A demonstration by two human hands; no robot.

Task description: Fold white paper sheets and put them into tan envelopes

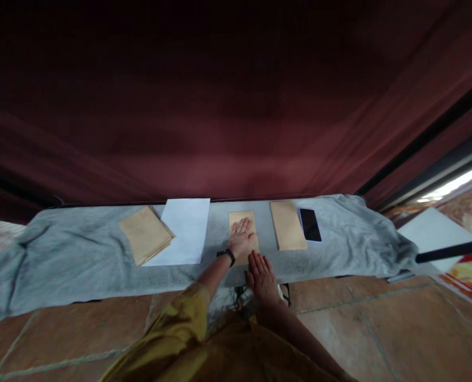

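Note:
A brown envelope (pixel 241 217) lies in the middle of a grey cloth (pixel 80 254) spread on the floor. My left hand (pixel 241 237), with a black wristband, rests flat on that envelope, fingers stretched out. My right hand (pixel 263 276) lies flat at the envelope's near right corner, fingers together and extended. To the left, a stack of brown envelopes (pixel 145 234) rests partly on white paper sheets (pixel 183 228). To the right lie another brown envelope (pixel 287 225) and a black phone (pixel 310 224).
A dark red curtain (pixel 236 132) hangs behind the cloth. Tiled floor (pixel 359 329) surrounds me. At the far right are a white board (pixel 435 233), a black rod (pixel 453 250) and a colourful printed sheet (pixel 470 281).

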